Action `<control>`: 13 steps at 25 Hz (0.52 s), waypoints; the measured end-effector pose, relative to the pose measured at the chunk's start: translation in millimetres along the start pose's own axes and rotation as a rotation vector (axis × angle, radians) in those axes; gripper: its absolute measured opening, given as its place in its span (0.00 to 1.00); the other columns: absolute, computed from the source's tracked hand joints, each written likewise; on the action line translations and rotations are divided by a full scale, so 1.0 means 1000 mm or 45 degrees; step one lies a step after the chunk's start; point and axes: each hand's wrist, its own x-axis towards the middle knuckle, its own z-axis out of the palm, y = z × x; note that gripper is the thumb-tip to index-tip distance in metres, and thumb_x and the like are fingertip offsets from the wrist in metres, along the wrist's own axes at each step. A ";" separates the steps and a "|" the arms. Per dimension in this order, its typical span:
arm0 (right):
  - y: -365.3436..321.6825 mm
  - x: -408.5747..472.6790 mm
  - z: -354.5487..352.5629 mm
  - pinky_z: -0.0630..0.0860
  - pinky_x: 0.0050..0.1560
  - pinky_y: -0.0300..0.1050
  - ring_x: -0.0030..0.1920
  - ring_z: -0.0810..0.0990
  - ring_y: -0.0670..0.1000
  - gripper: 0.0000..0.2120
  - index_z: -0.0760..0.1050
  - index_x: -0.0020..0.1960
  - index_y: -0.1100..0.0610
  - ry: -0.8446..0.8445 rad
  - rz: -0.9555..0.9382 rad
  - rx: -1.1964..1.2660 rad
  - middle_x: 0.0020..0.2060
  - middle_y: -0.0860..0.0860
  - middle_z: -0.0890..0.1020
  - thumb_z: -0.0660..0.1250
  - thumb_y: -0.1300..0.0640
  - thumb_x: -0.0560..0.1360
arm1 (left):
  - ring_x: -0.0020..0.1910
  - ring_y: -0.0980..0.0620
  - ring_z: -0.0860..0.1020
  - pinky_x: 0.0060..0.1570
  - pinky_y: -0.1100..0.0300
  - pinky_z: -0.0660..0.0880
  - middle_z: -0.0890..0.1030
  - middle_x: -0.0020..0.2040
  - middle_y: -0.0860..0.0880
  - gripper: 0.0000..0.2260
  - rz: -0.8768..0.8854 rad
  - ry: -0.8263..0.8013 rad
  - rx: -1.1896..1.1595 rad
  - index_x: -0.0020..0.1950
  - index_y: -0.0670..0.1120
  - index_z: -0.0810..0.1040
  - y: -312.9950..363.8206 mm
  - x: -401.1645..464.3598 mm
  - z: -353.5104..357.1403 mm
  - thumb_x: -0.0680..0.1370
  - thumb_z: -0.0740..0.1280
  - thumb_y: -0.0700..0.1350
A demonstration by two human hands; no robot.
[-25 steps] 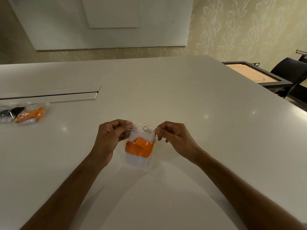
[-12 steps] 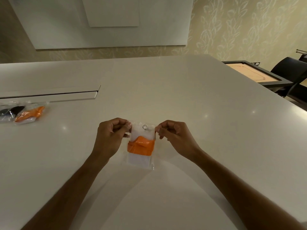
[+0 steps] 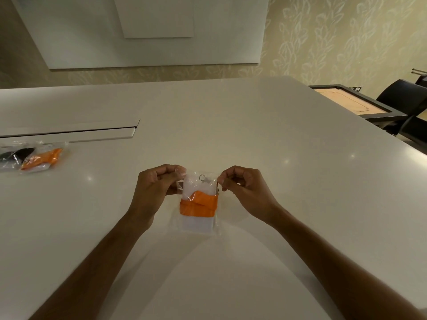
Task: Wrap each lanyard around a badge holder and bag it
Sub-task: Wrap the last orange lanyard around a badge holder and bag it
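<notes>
Both hands up over the middle of the white surface (image 3: 231,125), working a clear plastic bag (image 3: 199,228) between them. Left hand (image 3: 154,192) at the bag's top left corner, grip curled in and pinching the plastic there, thumb and fingertips pressed together on the film. Right hand (image 3: 246,192) at the top right corner, grip likewise curled, pinching the bag's edge just beside the opening. Inside the bag: a white badge holder (image 3: 197,224), standing roughly upright, with an orange lanyard (image 3: 199,204) wrapped across its middle in a broad band. Small metal ring (image 3: 202,177) showing near the top of the holder, between the two pinching hands, under the plastic. Lower end of the bag resting on or just above the surface; hard to tell which. Off at the far left, well apart from the hands, two more bagged bundles lying flat on the surface: one with an orange lanyard (image 3: 42,158), and touching it on the left, one with a black lanyard (image 3: 13,155) partly cut off by the picture's edge. Just behind those, a long closed flap (image 3: 69,132) set into the surface. Beyond the right edge, a dark-framed table (image 3: 358,107) and a black chair (image 3: 406,100).
</notes>
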 end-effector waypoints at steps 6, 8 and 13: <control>-0.001 -0.002 0.001 0.80 0.45 0.46 0.38 0.81 0.45 0.05 0.81 0.43 0.58 0.001 -0.052 -0.031 0.36 0.44 0.82 0.68 0.61 0.78 | 0.37 0.56 0.82 0.35 0.67 0.77 0.85 0.36 0.53 0.06 0.077 -0.067 0.092 0.42 0.46 0.83 0.004 -0.002 -0.001 0.75 0.69 0.36; -0.002 -0.002 0.002 0.80 0.45 0.45 0.38 0.81 0.45 0.05 0.81 0.43 0.57 0.005 -0.049 -0.033 0.36 0.43 0.82 0.68 0.61 0.78 | 0.36 0.58 0.82 0.34 0.68 0.77 0.84 0.36 0.55 0.07 0.129 -0.078 0.150 0.41 0.47 0.83 0.005 -0.003 -0.002 0.75 0.69 0.36; -0.002 -0.002 0.002 0.79 0.43 0.44 0.38 0.81 0.44 0.06 0.80 0.43 0.55 0.013 -0.041 -0.061 0.35 0.41 0.82 0.69 0.61 0.78 | 0.40 0.51 0.83 0.39 0.63 0.80 0.84 0.39 0.49 0.04 0.131 -0.055 0.207 0.41 0.45 0.83 0.004 -0.001 -0.004 0.75 0.70 0.39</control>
